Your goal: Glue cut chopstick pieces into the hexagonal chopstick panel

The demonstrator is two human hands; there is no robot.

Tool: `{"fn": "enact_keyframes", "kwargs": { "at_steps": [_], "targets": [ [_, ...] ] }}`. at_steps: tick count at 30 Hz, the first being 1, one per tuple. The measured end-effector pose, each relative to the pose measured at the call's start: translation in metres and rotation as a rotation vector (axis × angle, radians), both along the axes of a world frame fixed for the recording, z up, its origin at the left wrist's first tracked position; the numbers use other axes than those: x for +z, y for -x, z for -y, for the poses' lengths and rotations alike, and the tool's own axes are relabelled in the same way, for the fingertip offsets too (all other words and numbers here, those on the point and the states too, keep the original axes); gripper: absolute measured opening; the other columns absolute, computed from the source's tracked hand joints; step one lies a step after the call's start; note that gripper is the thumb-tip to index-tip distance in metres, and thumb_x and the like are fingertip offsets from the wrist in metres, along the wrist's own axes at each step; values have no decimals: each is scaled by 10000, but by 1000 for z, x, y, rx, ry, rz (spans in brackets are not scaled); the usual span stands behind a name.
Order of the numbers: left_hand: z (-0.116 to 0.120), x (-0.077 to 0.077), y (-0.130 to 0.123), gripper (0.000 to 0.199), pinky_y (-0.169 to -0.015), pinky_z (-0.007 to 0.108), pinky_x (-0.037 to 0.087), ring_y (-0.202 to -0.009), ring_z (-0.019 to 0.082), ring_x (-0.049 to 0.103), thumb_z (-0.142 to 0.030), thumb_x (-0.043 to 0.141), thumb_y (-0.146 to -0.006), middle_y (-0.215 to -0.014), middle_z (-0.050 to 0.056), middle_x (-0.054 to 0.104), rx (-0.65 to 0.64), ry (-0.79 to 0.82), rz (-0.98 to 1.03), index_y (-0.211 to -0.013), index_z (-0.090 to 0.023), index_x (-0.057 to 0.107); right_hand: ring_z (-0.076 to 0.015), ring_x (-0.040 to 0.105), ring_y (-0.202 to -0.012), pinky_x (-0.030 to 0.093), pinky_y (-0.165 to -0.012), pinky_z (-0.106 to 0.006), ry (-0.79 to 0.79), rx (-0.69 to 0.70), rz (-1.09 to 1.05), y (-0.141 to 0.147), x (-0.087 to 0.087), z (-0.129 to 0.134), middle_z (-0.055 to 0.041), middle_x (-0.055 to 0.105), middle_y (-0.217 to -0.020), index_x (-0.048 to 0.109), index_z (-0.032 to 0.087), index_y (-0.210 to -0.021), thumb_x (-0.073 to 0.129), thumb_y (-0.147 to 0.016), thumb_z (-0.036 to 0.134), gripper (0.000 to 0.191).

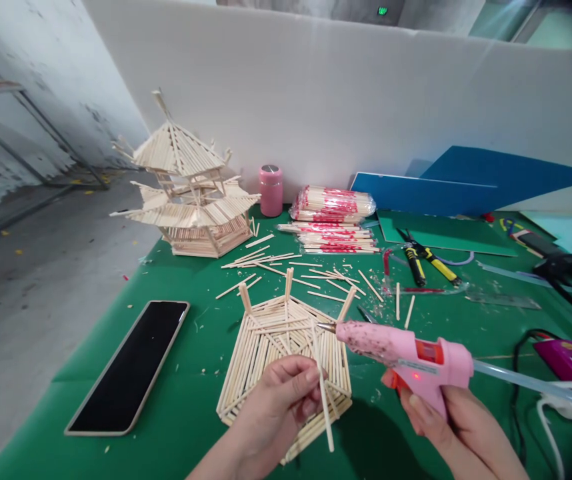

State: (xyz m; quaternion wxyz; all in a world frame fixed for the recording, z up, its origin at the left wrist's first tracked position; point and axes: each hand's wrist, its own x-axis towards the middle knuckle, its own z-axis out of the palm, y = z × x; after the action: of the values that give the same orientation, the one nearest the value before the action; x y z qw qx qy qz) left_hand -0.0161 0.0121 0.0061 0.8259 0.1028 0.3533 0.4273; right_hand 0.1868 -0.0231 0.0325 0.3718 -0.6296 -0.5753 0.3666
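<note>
My left hand (286, 397) pinches a thin wooden stick (326, 403) over a flat, many-sided stick panel (261, 340). Three short posts stand up from the panel's far edge. In my right hand (446, 417) is a pink hot glue gun (406, 350), its red light lit and a clear glue stick (521, 377) running out of the back. The gun's metal nozzle points left, close to the upper end of the held stick; whether they touch I cannot tell. Part of the panel is hidden behind my left hand.
A pagoda model (186, 180) made of sticks stands at the back left, beside a pink flask (271, 190). Wrapped stick bundles (333, 217), loose sticks (316, 273) and yellow-black pliers (426, 260) lie farther back. A phone (129, 367) rests at left, a purple device (571, 363) at right.
</note>
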Motion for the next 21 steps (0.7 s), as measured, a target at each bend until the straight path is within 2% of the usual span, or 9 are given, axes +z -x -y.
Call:
{"fn": "enact_keyframes", "kwargs": {
  "at_steps": [4,13,21],
  "targets": [
    [0,0,-1,136,-418,130,290,-410,32,449,-181,769,-553,-468,11,573,2,10,-4,-568,-119,649,-164,550,-528,487,-464,-225,-1,2,6,-1,0,0,-53,632,-685,627,211,-916,530,-749,421,285],
    [2,0,-1,138,-421,132,291,-431,42,467,-189,767,-556,-467,19,577,-16,-6,-15,-569,-113,652,-188,600,-613,507,-524,-240,12,-38,37,2,5,0,-79,661,-807,617,207,-932,523,-745,450,321],
    [1,2,0,155,-420,134,293,-430,40,455,-198,779,-534,-467,14,569,-23,4,-28,-566,-111,655,-188,622,-634,509,-513,-214,-67,5,82,-1,2,2,-58,671,-773,645,230,-867,536,-747,409,242]
  ]
}}
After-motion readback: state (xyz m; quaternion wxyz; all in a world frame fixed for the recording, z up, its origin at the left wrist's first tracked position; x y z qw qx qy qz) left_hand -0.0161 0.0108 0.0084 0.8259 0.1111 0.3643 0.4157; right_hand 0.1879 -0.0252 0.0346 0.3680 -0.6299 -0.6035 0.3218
